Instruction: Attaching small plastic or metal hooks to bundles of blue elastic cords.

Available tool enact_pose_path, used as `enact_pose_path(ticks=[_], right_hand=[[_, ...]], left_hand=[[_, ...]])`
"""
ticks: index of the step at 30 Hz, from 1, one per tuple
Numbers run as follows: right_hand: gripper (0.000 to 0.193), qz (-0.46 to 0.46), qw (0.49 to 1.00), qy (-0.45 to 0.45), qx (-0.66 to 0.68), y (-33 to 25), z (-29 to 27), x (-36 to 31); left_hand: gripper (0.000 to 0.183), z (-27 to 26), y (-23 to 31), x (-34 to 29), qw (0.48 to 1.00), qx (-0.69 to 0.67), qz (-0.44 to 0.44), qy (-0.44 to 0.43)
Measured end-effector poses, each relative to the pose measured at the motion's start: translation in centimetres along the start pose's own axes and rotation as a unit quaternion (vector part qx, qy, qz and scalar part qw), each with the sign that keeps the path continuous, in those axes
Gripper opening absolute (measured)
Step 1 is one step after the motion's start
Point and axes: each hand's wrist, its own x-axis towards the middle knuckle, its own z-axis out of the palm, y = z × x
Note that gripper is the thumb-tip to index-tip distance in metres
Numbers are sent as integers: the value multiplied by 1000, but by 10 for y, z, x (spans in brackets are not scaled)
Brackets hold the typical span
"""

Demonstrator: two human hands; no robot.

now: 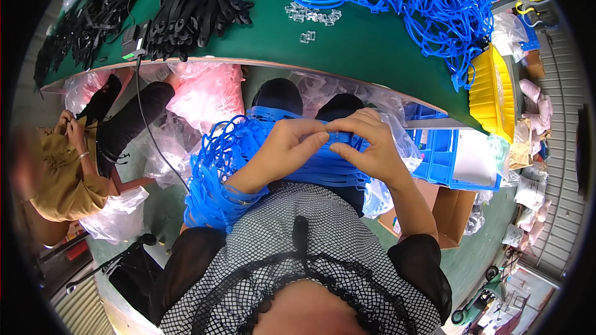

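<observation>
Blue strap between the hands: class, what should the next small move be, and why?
Perhaps a gentle squeeze by the right hand while the left hand steadies the blue strap: both hands' fingertips come close together there, and the bundle of blue straps around the left forearm might hamper that arm's movement.

Ahead of you, black straps (192, 15) lie on the green desk (366, 49), a yellow bin (493, 96) at its right end. A co-worker (71, 189) sits to your left; a cardboard box (457, 214) is rightward.
</observation>
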Motion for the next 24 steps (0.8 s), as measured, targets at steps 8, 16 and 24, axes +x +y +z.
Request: enact_pose_path(ticks=[8,16,24], right_hand=[[25,-53,997,-1,51,5,2,-1],[28,-31,996,-5,80,-1,1,-6],[28,-26,996,-19,82,2,-1,-4]], left_hand=[[21,-5,0,0,986,-143,-60,-56],[18,-10,3,-2,957,-248,-123,-91],[16,-7,3,-3,987,-136,-59,-60]])
